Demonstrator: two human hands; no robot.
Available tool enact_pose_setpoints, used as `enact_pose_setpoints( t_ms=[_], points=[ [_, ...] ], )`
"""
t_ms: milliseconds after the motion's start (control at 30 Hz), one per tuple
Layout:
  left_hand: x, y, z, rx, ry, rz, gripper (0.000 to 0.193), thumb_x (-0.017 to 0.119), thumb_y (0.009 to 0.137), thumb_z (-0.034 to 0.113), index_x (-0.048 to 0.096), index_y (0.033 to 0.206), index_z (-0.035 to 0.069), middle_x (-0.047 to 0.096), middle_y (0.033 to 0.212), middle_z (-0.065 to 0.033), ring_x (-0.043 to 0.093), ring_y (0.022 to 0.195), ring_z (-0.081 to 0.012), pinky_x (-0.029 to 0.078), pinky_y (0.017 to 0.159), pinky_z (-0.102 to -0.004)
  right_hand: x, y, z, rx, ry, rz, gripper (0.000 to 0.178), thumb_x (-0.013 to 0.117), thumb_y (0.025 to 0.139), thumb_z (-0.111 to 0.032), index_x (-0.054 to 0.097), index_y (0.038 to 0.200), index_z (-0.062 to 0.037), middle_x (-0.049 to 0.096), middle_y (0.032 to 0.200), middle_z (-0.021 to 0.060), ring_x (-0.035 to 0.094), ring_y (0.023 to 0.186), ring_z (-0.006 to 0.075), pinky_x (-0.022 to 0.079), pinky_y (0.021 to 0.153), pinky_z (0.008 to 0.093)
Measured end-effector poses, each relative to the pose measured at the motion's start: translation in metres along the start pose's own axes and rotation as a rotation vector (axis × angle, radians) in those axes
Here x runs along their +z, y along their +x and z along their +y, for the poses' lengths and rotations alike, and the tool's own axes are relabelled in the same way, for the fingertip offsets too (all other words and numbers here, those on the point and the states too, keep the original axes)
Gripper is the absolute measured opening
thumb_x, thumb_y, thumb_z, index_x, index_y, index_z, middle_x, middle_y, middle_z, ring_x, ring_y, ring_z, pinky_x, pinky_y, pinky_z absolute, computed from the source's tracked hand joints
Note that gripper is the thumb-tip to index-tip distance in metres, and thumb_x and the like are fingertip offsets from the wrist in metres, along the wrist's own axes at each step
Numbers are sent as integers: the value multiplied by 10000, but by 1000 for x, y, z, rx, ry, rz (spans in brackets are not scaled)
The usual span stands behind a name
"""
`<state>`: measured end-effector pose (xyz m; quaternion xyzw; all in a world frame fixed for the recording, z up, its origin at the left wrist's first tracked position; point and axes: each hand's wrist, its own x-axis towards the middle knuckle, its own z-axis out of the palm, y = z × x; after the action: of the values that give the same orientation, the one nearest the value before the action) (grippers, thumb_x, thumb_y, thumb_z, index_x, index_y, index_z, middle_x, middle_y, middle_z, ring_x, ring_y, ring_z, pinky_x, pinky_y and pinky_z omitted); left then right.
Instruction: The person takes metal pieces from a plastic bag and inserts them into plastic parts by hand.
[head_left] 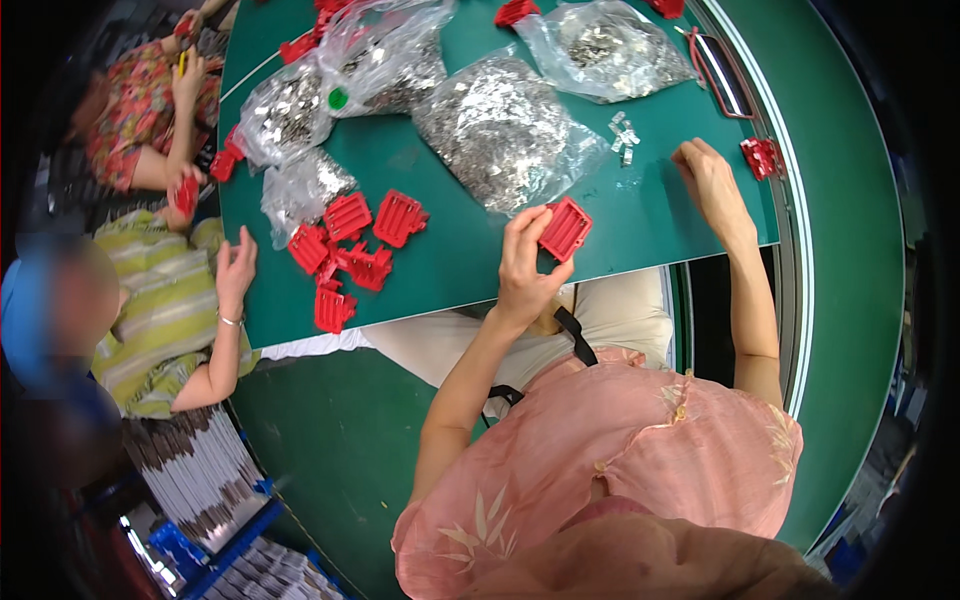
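Observation:
My left hand [525,270] grips a red slotted plastic housing [567,229] between thumb and fingers, just above the table's near edge. Its slotted side is turned up. To the right, my right hand [712,188] is low over the green table, fingers bent and drawn together; anything in them is hidden. A few small silvery metal pieces [625,137] lie loose just left of that hand. Beyond my left hand rests a big clear bag [500,130] full of such pieces. Several more red housings [400,219] are heaped on the table to the left.
More clear bags [610,45] of metal pieces lie along the far side. A phone in a red case [722,75] and a small red part [760,158] sit by the right rail. Two people work at the left; one's hand [236,270] is at the table's left edge.

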<state>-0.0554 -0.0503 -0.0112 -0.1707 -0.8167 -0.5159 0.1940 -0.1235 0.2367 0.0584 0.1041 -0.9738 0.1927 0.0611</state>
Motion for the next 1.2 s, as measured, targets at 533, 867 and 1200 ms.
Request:
enact_pose_setpoints(
  t_ms=[533,867,1200],
  points=[
    [3,-2,0,69,30,-5,677,773,655,-35,527,1286,-2,536,1241,-184,579,1108,-350,520,912,-420,40,-14,-102,55,723,-62,254,659,803,8,644,1057,7,654,773,69,629,695,141,522,662,295],
    [6,-2,-2,80,30,17,656,789,635,-19,568,1252,11,562,1229,-165,585,1106,-332,514,914,-406,43,-4,-110,119,698,-169,242,639,774,-11,612,1014,12,603,691,74,603,603,183,495,581,329],
    [-7,2,-1,56,20,-34,626,798,637,-10,591,1228,10,582,1206,-167,598,1094,-336,517,918,-405,68,20,-64,30,1006,-598,191,733,855,-104,671,1012,-15,679,815,28,615,737,81,496,668,268]
  ],
)
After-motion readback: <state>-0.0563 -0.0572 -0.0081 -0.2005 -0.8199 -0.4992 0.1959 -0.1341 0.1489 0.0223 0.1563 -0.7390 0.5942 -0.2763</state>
